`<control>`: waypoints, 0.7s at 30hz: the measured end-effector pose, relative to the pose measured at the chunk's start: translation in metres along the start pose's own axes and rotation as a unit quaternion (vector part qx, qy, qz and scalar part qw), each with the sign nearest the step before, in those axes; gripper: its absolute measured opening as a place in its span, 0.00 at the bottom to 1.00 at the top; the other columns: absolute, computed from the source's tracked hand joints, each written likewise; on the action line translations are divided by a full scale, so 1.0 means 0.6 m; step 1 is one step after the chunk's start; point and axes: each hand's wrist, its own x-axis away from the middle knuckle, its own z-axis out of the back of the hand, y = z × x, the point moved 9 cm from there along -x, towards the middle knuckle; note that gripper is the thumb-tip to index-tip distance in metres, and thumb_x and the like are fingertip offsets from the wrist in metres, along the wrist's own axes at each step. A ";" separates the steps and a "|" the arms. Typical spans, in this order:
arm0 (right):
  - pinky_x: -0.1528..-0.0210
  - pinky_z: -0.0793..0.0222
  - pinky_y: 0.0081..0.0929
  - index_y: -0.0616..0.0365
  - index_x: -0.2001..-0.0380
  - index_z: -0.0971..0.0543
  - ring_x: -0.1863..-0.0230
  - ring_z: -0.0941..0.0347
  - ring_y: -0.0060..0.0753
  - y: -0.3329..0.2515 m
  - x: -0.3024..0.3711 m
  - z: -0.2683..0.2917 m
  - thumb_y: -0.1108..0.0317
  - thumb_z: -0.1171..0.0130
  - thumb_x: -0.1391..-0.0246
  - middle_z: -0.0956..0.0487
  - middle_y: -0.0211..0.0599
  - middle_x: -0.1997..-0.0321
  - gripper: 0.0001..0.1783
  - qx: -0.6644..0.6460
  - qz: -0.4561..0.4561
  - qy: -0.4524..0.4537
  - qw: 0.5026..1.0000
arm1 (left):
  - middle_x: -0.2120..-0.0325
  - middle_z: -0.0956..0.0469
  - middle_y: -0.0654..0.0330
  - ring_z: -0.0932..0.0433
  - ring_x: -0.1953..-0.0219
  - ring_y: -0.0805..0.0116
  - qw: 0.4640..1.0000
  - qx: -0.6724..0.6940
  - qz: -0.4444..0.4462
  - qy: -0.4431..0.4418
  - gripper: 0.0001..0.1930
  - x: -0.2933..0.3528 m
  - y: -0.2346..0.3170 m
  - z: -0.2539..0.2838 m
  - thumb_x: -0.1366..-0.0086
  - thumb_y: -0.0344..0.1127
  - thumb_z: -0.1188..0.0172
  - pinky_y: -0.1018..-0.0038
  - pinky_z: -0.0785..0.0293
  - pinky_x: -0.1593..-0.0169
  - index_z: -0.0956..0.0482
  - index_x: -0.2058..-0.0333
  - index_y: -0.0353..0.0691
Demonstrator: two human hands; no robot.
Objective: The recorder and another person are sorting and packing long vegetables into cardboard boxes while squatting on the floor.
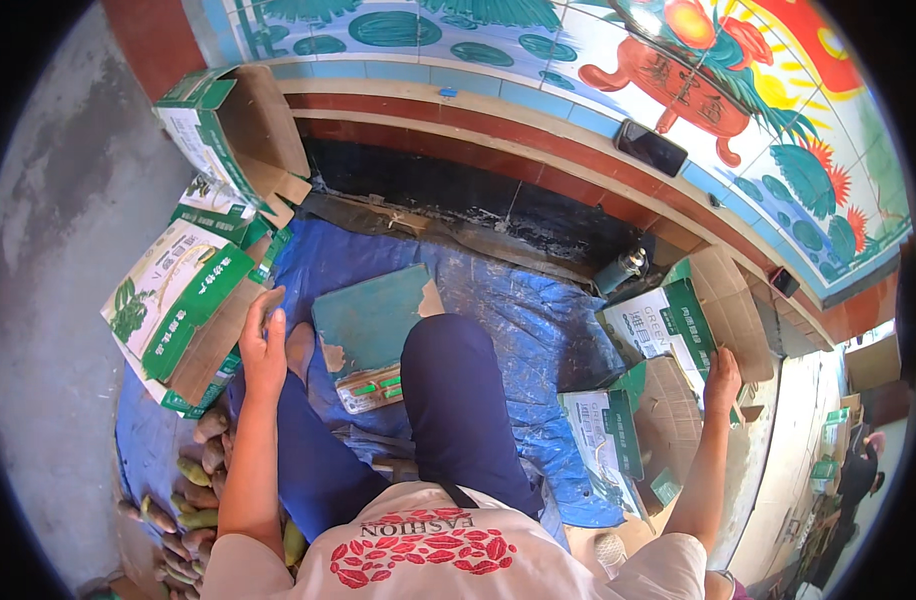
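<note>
My left hand (263,345) is beside the brown open end of a green-and-white cardboard box (178,300) at the left. Its fingers point away from me and the thumb stands apart; nothing shows in its grasp. Out to the right, my right hand (720,382) grips the lower edge of another green-and-white cardboard box (693,318), whose open brown side faces right. Just nearer me, a similar box (608,440) lies with its flaps spread. Between my legs and the wall is a worn teal board (371,312). Green-handled tools (378,387) lie at its near edge.
Several long green and brownish root vegetables (193,490) are heaped at the lower left. A blue tarp (538,370) covers the floor. One more box (233,135) stands far left. A phone (650,147) rests on the tiled ledge, a metal flask (621,270) below. Another person (860,475) is far right.
</note>
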 end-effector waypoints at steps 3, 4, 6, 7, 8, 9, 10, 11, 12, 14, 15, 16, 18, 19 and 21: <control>0.65 0.31 0.39 0.59 0.68 0.27 0.66 0.28 0.50 -0.057 -0.034 0.011 0.72 0.47 0.47 0.25 0.43 0.68 0.03 -0.045 -0.004 -0.006 0.999 | 0.53 0.27 0.53 0.30 0.48 0.63 1.000 0.000 -0.012 0.000 0.17 0.000 0.006 0.003 0.35 0.36 0.52 0.70 0.37 0.44 0.29 0.51 0.33; 0.66 0.32 0.39 0.58 0.68 0.27 0.66 0.28 0.50 -0.078 -0.044 0.019 0.73 0.47 0.47 0.25 0.43 0.68 0.03 -0.056 0.015 0.013 0.998 | 0.53 0.26 0.53 0.30 0.48 0.63 1.000 -0.008 -0.013 -0.004 0.17 0.000 0.008 0.002 0.35 0.36 0.52 0.70 0.37 0.44 0.29 0.52 0.33; 0.66 0.32 0.39 0.58 0.68 0.27 0.67 0.28 0.50 -0.130 -0.066 0.039 0.75 0.47 0.49 0.26 0.43 0.70 0.03 -0.089 0.047 0.039 0.994 | 0.53 0.26 0.53 0.30 0.48 0.62 1.000 -0.016 -0.014 -0.006 0.17 0.002 0.009 0.004 0.35 0.37 0.51 0.69 0.37 0.44 0.29 0.52 0.33; 0.66 0.32 0.39 0.58 0.68 0.27 0.67 0.28 0.50 -0.152 -0.077 0.044 0.75 0.47 0.49 0.26 0.43 0.70 0.03 -0.089 0.049 0.040 0.994 | 0.53 0.26 0.52 0.29 0.48 0.62 1.000 -0.012 -0.009 -0.001 0.17 0.003 0.007 0.006 0.35 0.37 0.51 0.69 0.37 0.44 0.29 0.52 0.33; 0.66 0.32 0.39 0.58 0.68 0.27 0.67 0.28 0.51 -0.182 -0.088 0.049 0.77 0.47 0.50 0.26 0.43 0.70 0.05 -0.109 0.079 0.038 0.990 | 0.54 0.26 0.52 0.29 0.48 0.62 1.000 -0.007 -0.005 0.003 0.17 0.003 0.005 0.007 0.35 0.38 0.51 0.69 0.37 0.44 0.29 0.52 0.33; 0.65 0.32 0.39 0.58 0.68 0.26 0.66 0.28 0.51 -0.210 -0.096 0.052 0.78 0.47 0.52 0.26 0.43 0.70 0.06 -0.128 0.109 0.035 0.985 | 0.54 0.26 0.52 0.29 0.48 0.62 1.000 -0.006 -0.005 0.004 0.17 0.003 0.005 0.007 0.35 0.38 0.51 0.69 0.37 0.44 0.29 0.52 0.33; 0.65 0.32 0.39 0.59 0.68 0.26 0.66 0.29 0.51 -0.233 -0.103 0.053 0.80 0.48 0.55 0.26 0.44 0.70 0.08 -0.147 0.128 0.043 0.980 | 0.54 0.26 0.52 0.29 0.48 0.61 1.000 -0.012 -0.005 0.002 0.17 0.004 0.008 0.006 0.35 0.38 0.51 0.69 0.38 0.44 0.29 0.52 0.33; 0.64 0.32 0.40 0.59 0.68 0.26 0.66 0.29 0.52 -0.262 -0.110 0.056 0.80 0.47 0.57 0.26 0.45 0.70 0.10 -0.166 0.150 0.054 0.973 | 0.54 0.26 0.52 0.29 0.49 0.61 1.000 -0.018 -0.005 -0.001 0.17 0.003 0.010 0.005 0.35 0.39 0.50 0.68 0.38 0.44 0.28 0.52 0.34; 0.65 0.32 0.39 0.60 0.67 0.26 0.66 0.28 0.52 -0.293 -0.117 0.049 0.81 0.47 0.57 0.26 0.46 0.69 0.10 -0.183 0.162 0.047 0.968 | 0.54 0.26 0.52 0.29 0.49 0.61 1.000 -0.018 -0.005 0.001 0.17 0.002 0.009 0.007 0.35 0.39 0.50 0.68 0.38 0.44 0.28 0.52 0.34; 0.65 0.32 0.39 0.60 0.68 0.27 0.66 0.28 0.51 -0.363 -0.124 0.028 0.81 0.47 0.58 0.26 0.46 0.69 0.10 -0.223 0.192 0.051 0.955 | 0.54 0.26 0.52 0.29 0.49 0.61 0.999 -0.035 -0.004 0.003 0.17 0.004 0.008 0.014 0.36 0.39 0.50 0.68 0.37 0.44 0.28 0.52 0.34; 0.65 0.33 0.40 0.59 0.69 0.26 0.67 0.29 0.51 -0.399 -0.129 0.020 0.80 0.47 0.59 0.26 0.45 0.70 0.10 -0.242 0.211 0.067 0.945 | 0.54 0.26 0.52 0.29 0.49 0.61 0.999 -0.034 -0.007 0.006 0.17 0.004 0.012 0.019 0.36 0.39 0.50 0.68 0.37 0.44 0.28 0.52 0.34; 0.67 0.33 0.41 0.58 0.71 0.27 0.68 0.29 0.50 -0.435 -0.131 -0.002 0.79 0.46 0.59 0.27 0.44 0.71 0.08 -0.245 0.225 0.059 0.941 | 0.54 0.26 0.52 0.29 0.49 0.61 0.999 -0.042 -0.005 0.002 0.17 0.004 0.008 0.015 0.36 0.39 0.50 0.68 0.36 0.45 0.28 0.53 0.34; 0.69 0.34 0.41 0.58 0.74 0.28 0.71 0.30 0.48 -0.501 -0.138 -0.020 0.77 0.45 0.59 0.28 0.42 0.74 0.06 -0.271 0.244 0.056 0.930 | 0.54 0.26 0.52 0.29 0.49 0.60 0.999 -0.045 -0.006 -0.006 0.17 0.003 0.007 0.006 0.36 0.39 0.50 0.69 0.35 0.45 0.28 0.53 0.34; 0.70 0.35 0.41 0.57 0.75 0.29 0.72 0.30 0.47 -0.541 -0.140 -0.027 0.76 0.45 0.59 0.29 0.41 0.75 0.05 -0.303 0.251 0.060 0.917 | 0.54 0.26 0.51 0.28 0.49 0.60 0.999 -0.045 -0.007 -0.008 0.17 0.004 0.008 0.006 0.36 0.39 0.49 0.69 0.34 0.46 0.28 0.53 0.34; 0.70 0.34 0.40 0.56 0.76 0.29 0.73 0.30 0.45 -0.611 -0.142 -0.038 0.75 0.45 0.59 0.29 0.39 0.76 0.04 -0.319 0.247 0.041 0.914 | 0.54 0.26 0.51 0.28 0.50 0.60 0.999 -0.044 -0.012 -0.010 0.17 0.003 0.011 0.005 0.36 0.39 0.49 0.69 0.34 0.47 0.28 0.53 0.34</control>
